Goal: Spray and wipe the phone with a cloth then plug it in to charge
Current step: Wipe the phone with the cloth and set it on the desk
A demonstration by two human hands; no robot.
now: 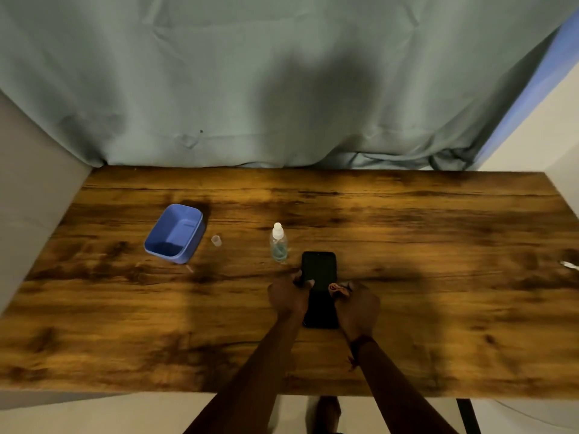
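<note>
Flat glossy black phone (319, 270), grainy wood

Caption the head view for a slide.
Both hands steady a black phone on the wooden table, spray bottle standing just beyond.

A dim, warm-toned scene is shown, softly blurred throughout. A broad dark shadow is cast on the grey-green curtain (282, 73) and across the wooden table (438, 230). Straight edges are bowed by wide-angle distortion near the frame's borders.
</note>
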